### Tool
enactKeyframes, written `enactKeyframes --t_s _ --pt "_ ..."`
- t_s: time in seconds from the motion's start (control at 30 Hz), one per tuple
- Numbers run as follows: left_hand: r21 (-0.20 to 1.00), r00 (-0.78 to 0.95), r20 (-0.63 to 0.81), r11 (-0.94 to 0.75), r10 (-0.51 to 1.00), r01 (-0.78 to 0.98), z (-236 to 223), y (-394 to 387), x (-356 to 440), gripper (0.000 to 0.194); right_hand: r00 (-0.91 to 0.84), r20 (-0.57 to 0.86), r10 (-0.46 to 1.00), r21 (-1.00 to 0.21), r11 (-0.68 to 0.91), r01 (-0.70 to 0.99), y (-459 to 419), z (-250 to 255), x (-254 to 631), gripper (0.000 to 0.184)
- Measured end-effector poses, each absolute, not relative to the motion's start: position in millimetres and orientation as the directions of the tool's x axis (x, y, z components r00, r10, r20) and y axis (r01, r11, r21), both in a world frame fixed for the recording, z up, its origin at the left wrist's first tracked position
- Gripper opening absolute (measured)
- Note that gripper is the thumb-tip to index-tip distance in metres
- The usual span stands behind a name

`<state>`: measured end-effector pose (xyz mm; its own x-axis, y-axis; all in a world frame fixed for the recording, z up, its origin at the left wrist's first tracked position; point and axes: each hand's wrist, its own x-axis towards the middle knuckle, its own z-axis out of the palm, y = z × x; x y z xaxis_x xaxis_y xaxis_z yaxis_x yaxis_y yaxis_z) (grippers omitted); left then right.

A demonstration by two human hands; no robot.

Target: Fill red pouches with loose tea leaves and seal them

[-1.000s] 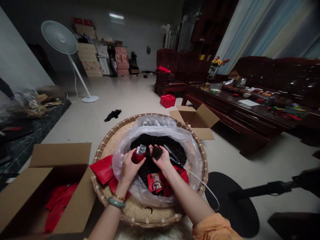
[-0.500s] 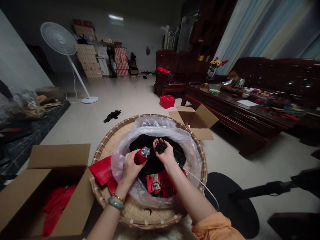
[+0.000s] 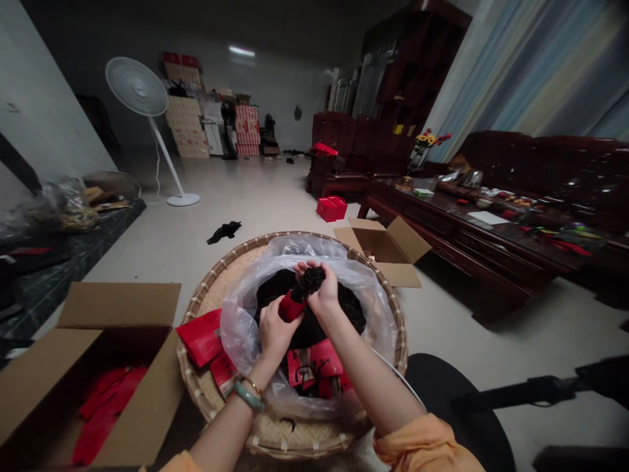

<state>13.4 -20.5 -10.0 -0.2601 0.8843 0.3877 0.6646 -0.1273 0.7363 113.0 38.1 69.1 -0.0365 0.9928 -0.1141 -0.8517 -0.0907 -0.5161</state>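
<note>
My left hand (image 3: 278, 331) is wrapped around a small red pouch (image 3: 291, 308), tilted up to the right with its mouth toward my other palm. Cupped beside that mouth, my right hand (image 3: 326, 294) holds a heap of dark dried tea leaves (image 3: 312, 278). Whether leaves are dropping into the pouch I cannot tell. Below both hands, a clear plastic bag (image 3: 239, 328) full of the same dark leaves stands open in a round woven bamboo tray (image 3: 193, 313). Flat red pouches (image 3: 314, 367) lie in the bag's near side, and more red pouches (image 3: 202, 335) rest on the tray's left.
An open cardboard box (image 3: 44, 400) with red pouches inside stands at left; another open box (image 3: 410, 241) is beyond the tray at right. A black round stand base (image 3: 457, 406) lies close on the right. Further off are a white fan (image 3: 140, 88) and a dark wooden table (image 3: 442, 213).
The red pouch and the cupped leaves have come together; the leaves now sit at the pouch's mouth. My left hand moved right, and my right palm tipped toward it. The view shifted slightly.
</note>
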Motion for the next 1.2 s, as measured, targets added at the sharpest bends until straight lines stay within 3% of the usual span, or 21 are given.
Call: enactKeyframes --t_s 0.2,0.47,0.63,0.73,0.8,0.9,1.03,1.1,1.2 --pt "0.746 -0.273 0.343 -0.084 0.899 0.661 -11.8 -19.9 12.9 0.052 0.010 0.017 1.000 -0.710 0.019 -0.704 34.1 65.1 106.9 0.040" --pt "0.771 -0.285 0.375 -0.127 0.882 0.624 -16.5 -18.5 8.2 0.053 -0.099 0.148 0.984 -0.889 0.088 -0.450 23.3 69.3 108.4 0.051" --pt "0.775 -0.334 0.436 -0.160 0.836 0.612 -14.3 -14.6 1.5 0.053 0.035 0.169 0.985 -0.953 0.173 -0.250 27.0 58.4 124.7 0.040" --pt "0.802 -0.384 0.404 -0.119 0.830 0.585 -14.5 -12.4 -4.1 0.057 0.003 0.155 0.988 -0.988 0.155 0.009 31.9 37.2 137.3 0.022" --pt "0.811 -0.388 0.389 -0.111 0.836 0.575 -15.6 -11.9 -7.0 0.060 -0.096 0.149 0.984 -0.941 0.171 0.292 31.0 19.9 144.4 0.013" --pt "0.819 -0.398 0.376 -0.098 0.837 0.566 -18.0 -12.0 -8.7 0.061 -0.326 0.081 0.942 -0.769 0.268 0.581 22.4 -2.5 148.8 0.029" --pt "0.813 -0.385 0.381 -0.107 0.841 0.572 -19.9 -12.0 -8.4 0.062 -0.453 0.004 0.891 -0.626 0.356 0.694 9.7 -18.0 139.6 0.061" --pt "0.814 -0.393 0.385 -0.107 0.835 0.570 -19.2 -11.8 -9.0 0.061 -0.452 -0.005 0.892 -0.596 0.360 0.718 7.3 -21.2 132.2 0.060" --pt "0.819 -0.405 0.386 -0.106 0.829 0.565 -16.6 -11.7 -11.3 0.060 -0.427 0.009 0.904 -0.586 0.351 0.731 8.0 -23.8 124.8 0.043"
